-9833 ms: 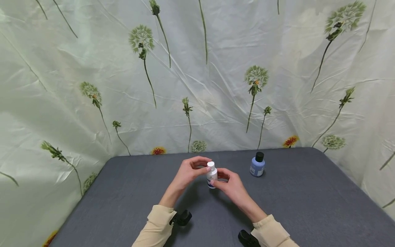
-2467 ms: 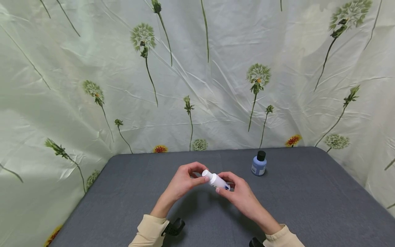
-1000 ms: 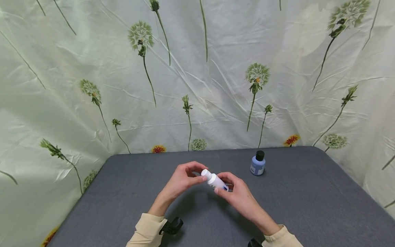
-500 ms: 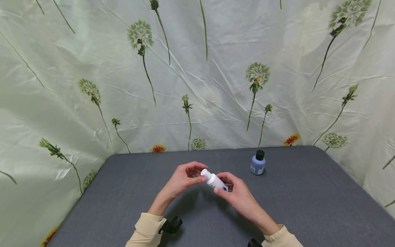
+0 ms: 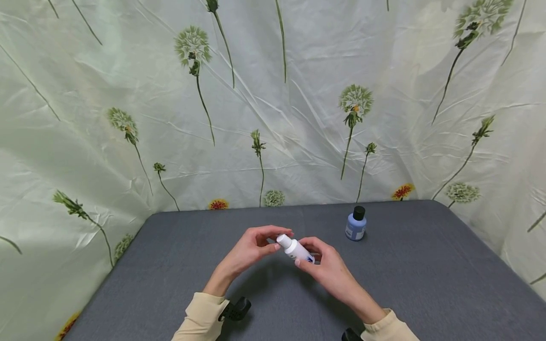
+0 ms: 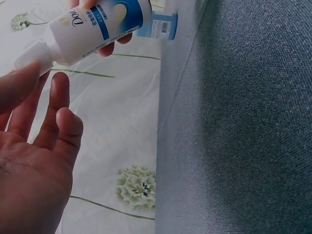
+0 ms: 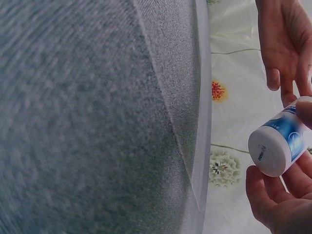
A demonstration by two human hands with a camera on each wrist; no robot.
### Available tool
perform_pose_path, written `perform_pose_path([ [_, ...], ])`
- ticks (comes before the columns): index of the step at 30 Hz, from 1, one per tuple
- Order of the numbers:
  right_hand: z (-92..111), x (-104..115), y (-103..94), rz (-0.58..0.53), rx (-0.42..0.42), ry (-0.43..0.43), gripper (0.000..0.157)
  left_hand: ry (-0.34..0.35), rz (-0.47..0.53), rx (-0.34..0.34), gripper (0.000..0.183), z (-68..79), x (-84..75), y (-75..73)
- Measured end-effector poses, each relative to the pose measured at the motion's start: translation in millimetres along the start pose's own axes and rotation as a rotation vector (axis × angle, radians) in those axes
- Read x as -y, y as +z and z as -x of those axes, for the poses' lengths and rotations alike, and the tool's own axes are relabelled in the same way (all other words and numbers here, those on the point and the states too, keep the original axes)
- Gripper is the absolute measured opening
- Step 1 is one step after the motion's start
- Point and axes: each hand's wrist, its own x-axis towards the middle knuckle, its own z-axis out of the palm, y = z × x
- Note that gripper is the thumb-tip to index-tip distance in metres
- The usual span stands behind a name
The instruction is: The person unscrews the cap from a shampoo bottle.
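A small white Dove bottle [image 5: 300, 251] with a blue patch on its label is held tilted above the table, its cap up and to the left. My right hand [image 5: 330, 270] grips the bottle's body between thumb and fingers; the right wrist view shows its white base [image 7: 268, 152]. At the other end, my left hand [image 5: 247, 251] has its thumb on the white cap [image 5: 283, 240] and its index finger reaching behind it. In the left wrist view the thumb covers part of the cap [image 6: 35, 57], while the other fingers spread loosely below.
A blue bottle [image 5: 356, 227] with a black cap stands upright at the back right of the grey cloth-covered table [image 5: 405, 279]. Behind the table's far edge hangs a pale curtain [image 5: 307, 118] printed with dandelions.
Earlier the white bottle was upright; it then tilted, cap to the left. Over the last half second my left fingers extended a little further past the cap. The blue bottle stayed put.
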Motion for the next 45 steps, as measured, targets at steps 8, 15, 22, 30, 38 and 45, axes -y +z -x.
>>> perform_pose_path([
  [8,-1,0,0.0,-0.010,0.000,-0.003,0.035,-0.030,-0.062,-0.058,0.031,-0.7,1.6,-0.5],
  [15,0,1,0.3,-0.009,-0.001,-0.015,0.034,-0.047,-0.136,-0.134,0.028,0.0,-8.1,3.8],
  [22,1,0,0.0,-0.011,0.003,-0.012,0.034,-0.094,-0.145,-0.206,0.022,-2.5,3.2,4.3],
  [30,1,0,-0.3,0.004,0.013,0.001,0.034,-0.094,-0.143,-0.205,0.023,-2.0,7.3,5.1],
  [38,1,3,-0.8,-0.002,0.005,-0.011,0.036,0.044,-0.026,-0.087,0.041,-2.7,8.3,1.7],
  [45,0,3,-2.6,-0.008,0.013,-0.003,0.036,0.100,0.067,0.013,0.039,-2.3,5.8,1.4],
])
